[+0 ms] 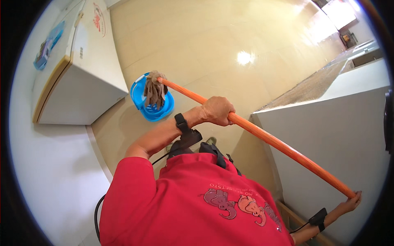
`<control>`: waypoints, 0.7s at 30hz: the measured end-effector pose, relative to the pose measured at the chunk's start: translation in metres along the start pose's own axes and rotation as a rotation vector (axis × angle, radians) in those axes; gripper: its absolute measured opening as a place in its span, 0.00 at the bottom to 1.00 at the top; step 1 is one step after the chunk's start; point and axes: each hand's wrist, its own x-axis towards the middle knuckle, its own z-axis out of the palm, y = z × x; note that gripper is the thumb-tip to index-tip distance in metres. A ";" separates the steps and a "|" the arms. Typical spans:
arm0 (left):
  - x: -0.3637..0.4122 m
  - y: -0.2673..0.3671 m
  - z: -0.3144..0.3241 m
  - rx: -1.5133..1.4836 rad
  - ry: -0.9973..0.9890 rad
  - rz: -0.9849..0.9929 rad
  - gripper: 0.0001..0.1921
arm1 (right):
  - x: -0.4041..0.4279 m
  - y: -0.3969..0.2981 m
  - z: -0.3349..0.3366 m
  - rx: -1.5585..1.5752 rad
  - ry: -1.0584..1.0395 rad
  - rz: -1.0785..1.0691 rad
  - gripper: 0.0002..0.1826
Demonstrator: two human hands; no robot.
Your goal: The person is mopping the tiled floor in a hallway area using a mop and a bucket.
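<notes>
A long orange mop handle (277, 140) crosses diagonally from upper left to lower right. Around its middle, my left hand (218, 110) is closed in a grip. My right hand (352, 201) holds the handle's top end, low at the right. At the other end, the grey-brown cloth-strip mop head (155, 90) hangs over a blue plastic bucket (167, 106) on the floor. Its strips hang down into the bucket; whether they touch the inside bottom cannot be seen.
A white chest freezer (95, 77) stands left of the bucket, with a blue plastic package (46, 50) on its lid. Shiny beige floor tiles (197, 37) stretch ahead. A white-sided counter (323, 132) with a speckled top flanks me on the right. A white wall (61, 172) rises at left.
</notes>
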 end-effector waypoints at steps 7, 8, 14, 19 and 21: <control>0.107 0.005 0.001 0.322 -0.043 0.163 0.06 | -0.003 0.128 -0.058 -0.626 -0.808 0.366 0.27; 0.120 -0.002 0.003 0.326 -0.045 0.178 0.06 | -0.028 0.144 -0.069 -0.718 -0.941 0.377 0.31; 0.244 -0.053 0.009 0.600 -0.121 0.299 0.02 | -0.197 0.161 -0.095 -0.264 -1.518 0.689 0.17; 0.393 -0.109 -0.018 0.871 0.397 0.389 0.03 | -0.286 0.034 0.108 -0.344 -1.332 0.816 0.16; 0.429 -0.121 -0.019 0.760 0.449 0.237 0.08 | -0.307 0.020 0.210 -0.206 -1.311 0.462 0.11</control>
